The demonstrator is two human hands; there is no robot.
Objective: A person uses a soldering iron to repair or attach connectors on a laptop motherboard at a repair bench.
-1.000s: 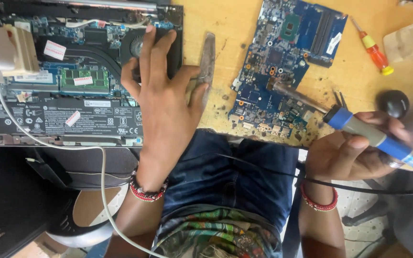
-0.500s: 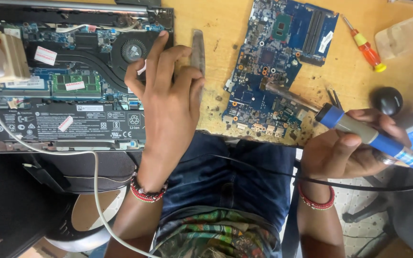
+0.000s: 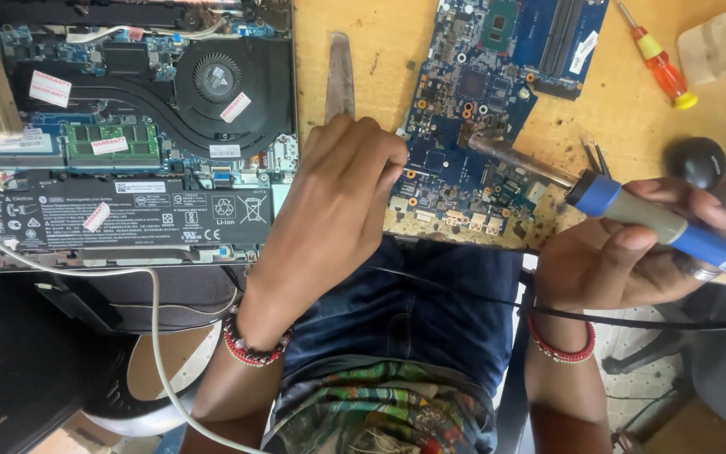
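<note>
Hands differ: right hand [image 3: 632,256] grips soldering iron [image 3: 623,202] over blue circuit board [image 3: 481,126]; left hand [image 3: 334,210] lies loosely curled, empty.

You wear red bead bracelets [image 3: 248,349] on both wrists, dark blue denim shorts [image 3: 418,311], a multicoloured patterned shirt [image 3: 380,412].

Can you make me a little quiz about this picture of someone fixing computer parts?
1. True or false: the right hand holds a blue-handled soldering iron.
2. Where does the iron's metal tip rest? A) on the blue bare circuit board B) on the black round cooling fan C) on the orange-handled screwdriver
3. Which hand lies beside the thin grey metal prying tool?

Key: 1 true; 2 A; 3 the left hand.
</note>
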